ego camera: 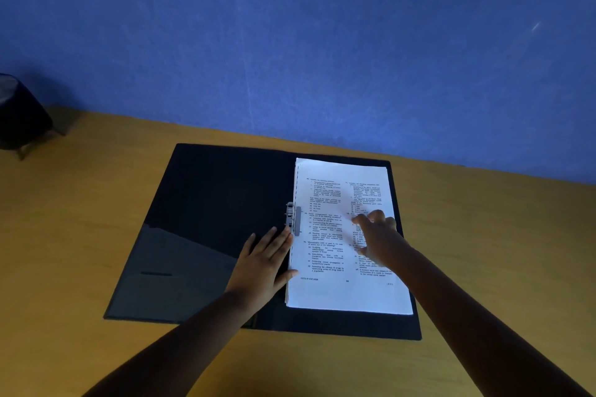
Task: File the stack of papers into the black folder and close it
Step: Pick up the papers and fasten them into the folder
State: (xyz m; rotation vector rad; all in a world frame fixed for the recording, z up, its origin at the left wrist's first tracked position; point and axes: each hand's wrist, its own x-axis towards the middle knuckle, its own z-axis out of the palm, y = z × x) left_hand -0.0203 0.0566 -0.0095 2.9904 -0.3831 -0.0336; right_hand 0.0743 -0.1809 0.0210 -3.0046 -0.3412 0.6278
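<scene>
The black folder (206,219) lies spread open on the yellow table. A stack of printed white papers (325,235) rests on its right half, and a grey metal clip (292,217) sits at the spine beside the stack's left edge. My left hand (264,261) lies flat with fingers spread on the folder by the spine; its fingertips reach the clip and its thumb touches the papers' left edge. My right hand (377,238) rests on the right part of the top sheet, fingers curled and blurred. Neither hand holds anything.
The yellow table (80,219) runs up to a blue wall (290,42) just behind the folder. A dark round object on small legs (19,116) stands at the far left edge of the table.
</scene>
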